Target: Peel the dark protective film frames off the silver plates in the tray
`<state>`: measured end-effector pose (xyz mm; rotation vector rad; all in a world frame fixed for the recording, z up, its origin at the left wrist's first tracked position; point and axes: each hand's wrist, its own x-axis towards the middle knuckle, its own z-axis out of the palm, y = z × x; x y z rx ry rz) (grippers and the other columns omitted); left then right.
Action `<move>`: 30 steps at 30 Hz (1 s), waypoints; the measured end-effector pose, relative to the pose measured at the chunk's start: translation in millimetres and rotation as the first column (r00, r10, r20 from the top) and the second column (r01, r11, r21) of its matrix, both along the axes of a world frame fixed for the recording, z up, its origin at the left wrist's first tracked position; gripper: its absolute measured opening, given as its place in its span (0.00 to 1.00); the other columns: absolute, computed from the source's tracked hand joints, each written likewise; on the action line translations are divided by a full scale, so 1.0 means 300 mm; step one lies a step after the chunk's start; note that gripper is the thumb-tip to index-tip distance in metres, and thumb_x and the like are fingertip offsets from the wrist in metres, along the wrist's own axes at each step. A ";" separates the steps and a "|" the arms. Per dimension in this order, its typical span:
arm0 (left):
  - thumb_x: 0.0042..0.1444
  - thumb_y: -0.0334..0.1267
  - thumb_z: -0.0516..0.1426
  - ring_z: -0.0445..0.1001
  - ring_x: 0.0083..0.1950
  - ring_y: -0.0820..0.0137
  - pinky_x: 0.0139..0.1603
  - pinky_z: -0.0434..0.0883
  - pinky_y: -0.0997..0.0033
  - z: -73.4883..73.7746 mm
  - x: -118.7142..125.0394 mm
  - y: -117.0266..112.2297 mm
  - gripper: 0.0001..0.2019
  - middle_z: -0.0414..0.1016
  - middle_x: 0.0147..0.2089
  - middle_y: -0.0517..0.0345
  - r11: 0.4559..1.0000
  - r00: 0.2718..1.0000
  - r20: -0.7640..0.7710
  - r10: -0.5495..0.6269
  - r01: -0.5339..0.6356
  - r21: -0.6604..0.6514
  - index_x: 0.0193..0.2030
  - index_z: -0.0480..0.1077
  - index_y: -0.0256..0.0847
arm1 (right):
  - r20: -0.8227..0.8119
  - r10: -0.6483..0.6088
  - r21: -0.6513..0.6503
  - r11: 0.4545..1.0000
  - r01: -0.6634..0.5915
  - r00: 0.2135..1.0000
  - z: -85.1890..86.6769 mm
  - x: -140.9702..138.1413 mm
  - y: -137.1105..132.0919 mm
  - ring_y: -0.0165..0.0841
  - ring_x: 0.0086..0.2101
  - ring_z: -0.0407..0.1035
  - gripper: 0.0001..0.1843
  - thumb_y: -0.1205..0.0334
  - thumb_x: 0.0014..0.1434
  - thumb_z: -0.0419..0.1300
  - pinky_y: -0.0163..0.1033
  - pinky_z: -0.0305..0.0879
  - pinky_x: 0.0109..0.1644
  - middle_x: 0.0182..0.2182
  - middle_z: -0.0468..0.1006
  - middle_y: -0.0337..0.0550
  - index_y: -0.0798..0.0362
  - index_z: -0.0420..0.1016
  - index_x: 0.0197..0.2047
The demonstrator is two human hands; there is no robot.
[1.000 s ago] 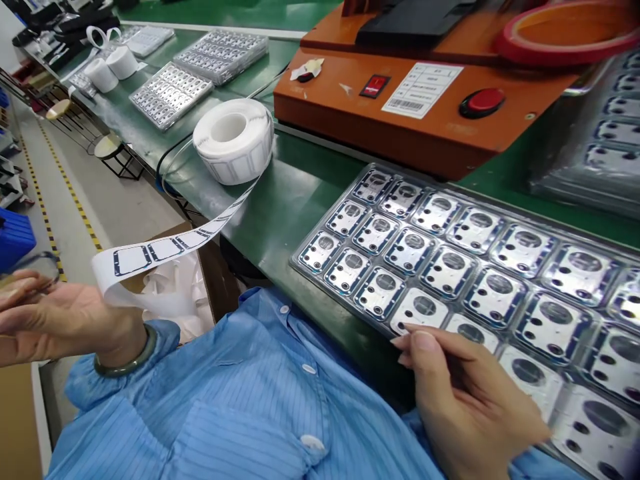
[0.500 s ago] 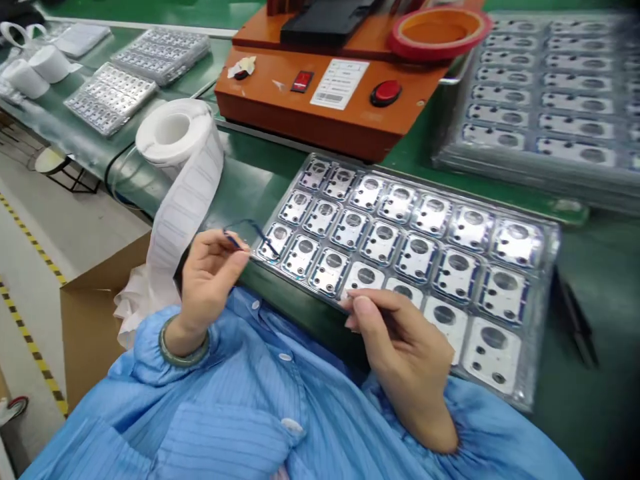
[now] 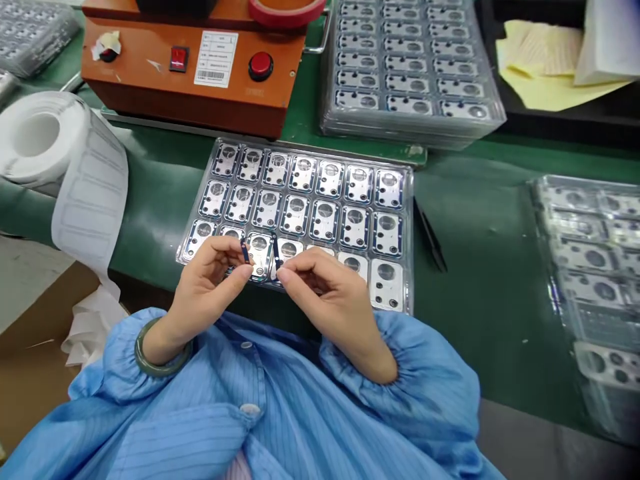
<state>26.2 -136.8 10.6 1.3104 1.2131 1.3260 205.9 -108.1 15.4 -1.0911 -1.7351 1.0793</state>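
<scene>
Pinch grips, narrow, in left hand (image 3: 207, 290) and right hand (image 3: 325, 293): a thin dark-blue strip (image 3: 245, 252) between the left fingertips, a second strip (image 3: 275, 257) between the right, both just over the bottom row of metal plates (image 3: 325, 219) in a clear tray (image 3: 310, 142) on the green surface (image 3: 475, 320). Black tweezers (image 3: 430, 237) just beside the tray's right edge; white label roll (image 3: 70, 117) off to the left.

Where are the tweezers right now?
In the head camera's view, the black tweezers lie on the green bench, just right of the tray of metal parts and below the stacked trays.
</scene>
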 end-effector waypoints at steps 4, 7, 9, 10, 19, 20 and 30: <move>0.56 0.30 0.59 0.73 0.37 0.76 0.42 0.73 0.76 -0.011 -0.002 0.005 0.14 0.73 0.40 0.58 0.997 0.984 -0.176 0.013 0.000 0.076 0.49 0.67 0.42 | -0.005 -0.074 0.020 0.997 0.074 0.997 -0.005 0.018 -0.021 0.26 0.24 0.62 0.06 0.68 0.58 0.59 0.33 0.59 0.24 0.25 0.69 0.36 0.52 0.71 0.29; 0.58 0.31 0.58 0.73 0.39 0.75 0.42 0.72 0.72 -0.010 0.000 0.015 0.11 0.71 0.48 0.53 0.974 0.931 -0.314 0.185 -0.131 0.186 0.48 0.69 0.42 | -0.024 -0.169 0.044 0.985 0.170 0.985 -0.014 0.034 -0.037 0.26 0.26 0.63 0.06 0.69 0.58 0.59 0.33 0.59 0.26 0.25 0.70 0.36 0.51 0.71 0.30; 0.58 0.33 0.57 0.74 0.37 0.74 0.40 0.73 0.72 -0.002 0.005 0.024 0.10 0.71 0.47 0.53 0.949 0.903 -0.321 0.285 -0.220 0.225 0.48 0.70 0.41 | -0.040 -0.208 0.032 0.977 0.209 0.977 -0.020 0.041 -0.044 0.27 0.26 0.63 0.06 0.69 0.58 0.60 0.34 0.59 0.26 0.25 0.70 0.36 0.51 0.71 0.30; 0.58 0.34 0.57 0.74 0.35 0.75 0.38 0.73 0.72 0.004 0.008 0.028 0.11 0.72 0.45 0.54 0.950 0.909 -0.303 0.288 -0.232 0.209 0.48 0.69 0.41 | -0.050 -0.223 0.019 0.974 0.224 0.974 -0.022 0.043 -0.046 0.27 0.26 0.63 0.06 0.68 0.58 0.60 0.34 0.59 0.26 0.25 0.70 0.36 0.51 0.71 0.30; 0.59 0.39 0.57 0.68 0.32 0.77 0.35 0.70 0.73 0.034 0.026 0.054 0.08 0.66 0.44 0.55 0.986 0.975 -0.168 -0.148 0.133 -0.098 0.44 0.72 0.42 | -0.102 -0.223 -0.137 0.968 0.209 0.969 -0.013 0.049 -0.043 0.26 0.23 0.61 0.06 0.65 0.58 0.60 0.34 0.57 0.25 0.24 0.69 0.35 0.51 0.71 0.29; 0.58 0.39 0.58 0.68 0.34 0.76 0.35 0.69 0.73 0.034 0.026 0.057 0.08 0.67 0.43 0.55 0.983 0.973 -0.167 -0.160 0.142 -0.114 0.43 0.72 0.42 | -0.104 -0.213 -0.135 0.971 0.199 0.971 -0.013 0.050 -0.043 0.26 0.23 0.61 0.06 0.65 0.58 0.60 0.34 0.57 0.25 0.25 0.69 0.35 0.51 0.71 0.29; 0.55 0.36 0.60 0.68 0.36 0.72 0.32 0.67 0.72 0.048 0.044 0.075 0.04 0.68 0.34 0.57 0.990 0.936 -0.327 -0.133 0.113 -0.080 0.30 0.71 0.40 | 0.063 -0.217 -0.048 0.974 0.221 0.974 0.002 0.052 -0.056 0.28 0.26 0.65 0.06 0.64 0.60 0.59 0.35 0.62 0.28 0.26 0.71 0.37 0.50 0.71 0.30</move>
